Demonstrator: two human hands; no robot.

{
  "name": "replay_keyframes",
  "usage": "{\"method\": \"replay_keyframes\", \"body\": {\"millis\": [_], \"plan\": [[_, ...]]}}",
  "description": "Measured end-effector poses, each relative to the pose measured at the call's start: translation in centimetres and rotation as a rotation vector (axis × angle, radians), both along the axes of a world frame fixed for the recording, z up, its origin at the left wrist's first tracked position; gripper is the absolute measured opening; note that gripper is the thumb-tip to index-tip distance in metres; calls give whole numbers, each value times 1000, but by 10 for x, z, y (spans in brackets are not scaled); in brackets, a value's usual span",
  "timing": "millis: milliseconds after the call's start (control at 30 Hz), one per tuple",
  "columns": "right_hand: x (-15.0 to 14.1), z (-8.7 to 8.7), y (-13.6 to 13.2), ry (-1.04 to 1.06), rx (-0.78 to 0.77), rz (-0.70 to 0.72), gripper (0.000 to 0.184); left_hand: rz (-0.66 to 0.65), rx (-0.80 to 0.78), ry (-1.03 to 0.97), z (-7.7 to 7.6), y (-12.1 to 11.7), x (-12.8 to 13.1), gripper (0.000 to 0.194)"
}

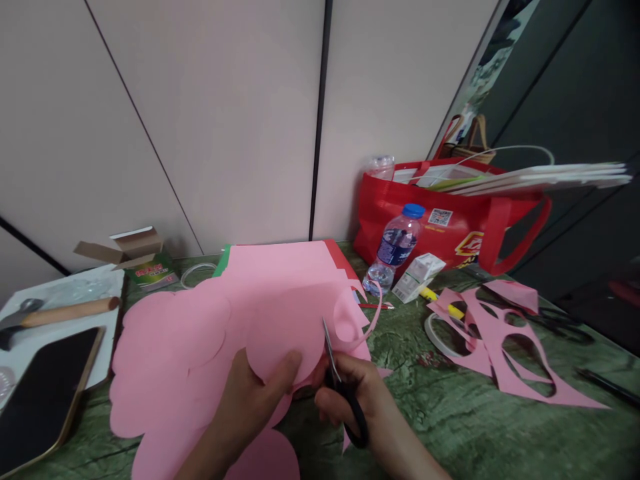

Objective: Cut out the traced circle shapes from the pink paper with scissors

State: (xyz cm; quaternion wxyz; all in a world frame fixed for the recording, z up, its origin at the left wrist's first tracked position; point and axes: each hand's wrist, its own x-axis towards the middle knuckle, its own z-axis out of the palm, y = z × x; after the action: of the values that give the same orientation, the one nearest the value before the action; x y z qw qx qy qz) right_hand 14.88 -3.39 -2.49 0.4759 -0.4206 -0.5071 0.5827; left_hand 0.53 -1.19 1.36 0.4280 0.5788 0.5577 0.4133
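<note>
My left hand (pixel 250 400) pinches the lower edge of a rounded pink paper piece (pixel 285 333), thumb on top. My right hand (pixel 357 400) is closed round the black handles of a pair of scissors (pixel 336 370), whose blades point up into the pink paper's right edge. A thin curled pink strip (pixel 373 317) hangs off the cut at the right. Several rounded pink cut-outs (pixel 170 353) lie stacked under and left of my hands on the green table (pixel 440 427).
Pink offcuts (pixel 505 347) with holes lie at the right, by a tape ring (pixel 436 333). A water bottle (pixel 395 250), small carton (pixel 417 277) and red bag (pixel 450 213) stand behind. At the left lie a phone (pixel 43 393), a hammer (pixel 55 315) and an open box (pixel 135 257).
</note>
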Motion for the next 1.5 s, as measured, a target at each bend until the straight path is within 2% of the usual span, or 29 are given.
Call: {"method": "replay_keyframes", "body": {"millis": [233,500,633,833,967,1267,1500], "plan": [[2,-2,-2,-1,-32,47,38,-13,27,-47,2,1,2,38],[-1,-1,-2,25,-41,32,40,-5,19,-47,2,0,1,41],[-3,-1,-3,31,-40,33,39,15,-2,-71,1,-2,4,36],[-5,0,-2,107,-38,10,36,122,-64,-53,-2,-6,8,26],[-3,2,-1,207,11,2,31,85,-101,-67,-3,-9,11,24],[0,-2,-1,165,8,5,33,96,-109,-13,-1,-8,11,22],[-1,7,-1,145,39,1,38,112,-68,-19,3,-7,11,20]]}}
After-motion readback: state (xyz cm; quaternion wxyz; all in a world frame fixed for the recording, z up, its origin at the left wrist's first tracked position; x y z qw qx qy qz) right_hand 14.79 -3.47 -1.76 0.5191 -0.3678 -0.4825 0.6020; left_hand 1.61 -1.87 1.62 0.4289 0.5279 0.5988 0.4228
